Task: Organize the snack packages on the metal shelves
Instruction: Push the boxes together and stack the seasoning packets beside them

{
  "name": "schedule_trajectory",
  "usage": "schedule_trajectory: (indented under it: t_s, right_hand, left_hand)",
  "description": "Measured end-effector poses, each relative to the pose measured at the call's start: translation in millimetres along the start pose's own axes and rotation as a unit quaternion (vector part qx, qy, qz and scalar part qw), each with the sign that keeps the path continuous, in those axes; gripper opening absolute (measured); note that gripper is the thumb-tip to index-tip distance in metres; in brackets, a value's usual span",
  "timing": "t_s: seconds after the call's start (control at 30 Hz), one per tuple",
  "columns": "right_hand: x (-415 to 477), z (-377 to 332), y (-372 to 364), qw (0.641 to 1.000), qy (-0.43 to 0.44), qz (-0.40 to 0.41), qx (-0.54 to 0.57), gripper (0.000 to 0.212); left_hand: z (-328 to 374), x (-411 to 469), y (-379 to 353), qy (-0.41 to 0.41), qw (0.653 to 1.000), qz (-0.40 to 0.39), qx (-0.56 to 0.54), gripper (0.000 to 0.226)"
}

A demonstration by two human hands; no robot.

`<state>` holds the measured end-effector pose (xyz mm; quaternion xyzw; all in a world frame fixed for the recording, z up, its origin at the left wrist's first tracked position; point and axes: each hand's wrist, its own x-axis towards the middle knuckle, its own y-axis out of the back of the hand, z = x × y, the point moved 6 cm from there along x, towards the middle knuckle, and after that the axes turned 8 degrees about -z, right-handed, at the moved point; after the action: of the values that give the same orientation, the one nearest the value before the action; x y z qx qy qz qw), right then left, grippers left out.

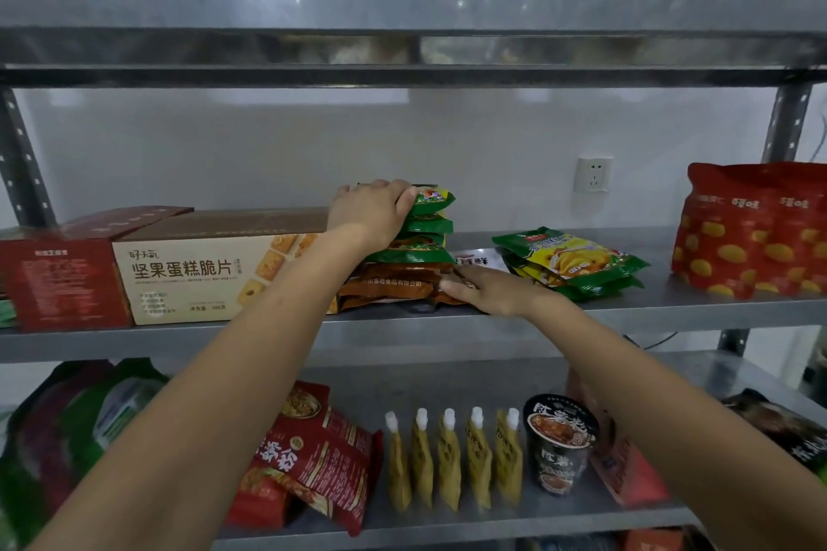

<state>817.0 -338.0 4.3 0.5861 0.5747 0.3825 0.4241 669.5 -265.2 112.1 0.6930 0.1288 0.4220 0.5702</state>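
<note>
Snack packet stack (pixel 418 239) under left fingers (pixel 406 194), touching right fingers (pixel 451 285); biscuit box (pixel 201 268) leftward, loose packet pile (pixel 575 264) rightward.

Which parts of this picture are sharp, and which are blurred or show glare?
Head view: the beige box print and the green packets are sharp; the red box at far left is blurred; glare spots sit on the top shelf edge.

Glossy plastic snack packages (pixel 427 215), dull metal shelves (pixel 671 309)

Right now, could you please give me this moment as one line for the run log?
place: middle shelf | left hand: grips green packet stack | right hand: touches brown packets below
</note>
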Motion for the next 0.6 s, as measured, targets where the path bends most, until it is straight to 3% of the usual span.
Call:
schedule_trajectory:
  t_s: [0.1, 0.2, 0.33, 0.47, 0.6]
  right_hand:
    - [-13, -3, 0, 0.999, 0.008, -0.043, -0.005, 0.082]
    - [-27, -1, -3, 0.993, -0.026, -0.071, -0.088, 0.103]
    - [-36, -5, -3, 0.987, -0.035, 0.009, -0.156, 0.08]
    - [-56, -4, -5, 0.98, -0.008, 0.092, -0.175, 0.061]
    - [-90, -4, -20, 0.974, 0.024, 0.147, -0.169, 0.063]
  left_hand:
    - [0, 0, 0, 0.01, 1.0, -0.01, 0.0, 0.05]
    - [0, -1, -1, 0.008, 1.0, -0.005, 0.0, 0.049]
    - [-2, -2, -1, 0.003, 1.0, 0.012, -0.018, 0.049]
    - [-4, -25, 7, 0.004, 0.985, 0.147, -0.089, 0.05]
    - [9, -85, -13, -0.022, 0.928, 0.312, -0.204, 0.042]
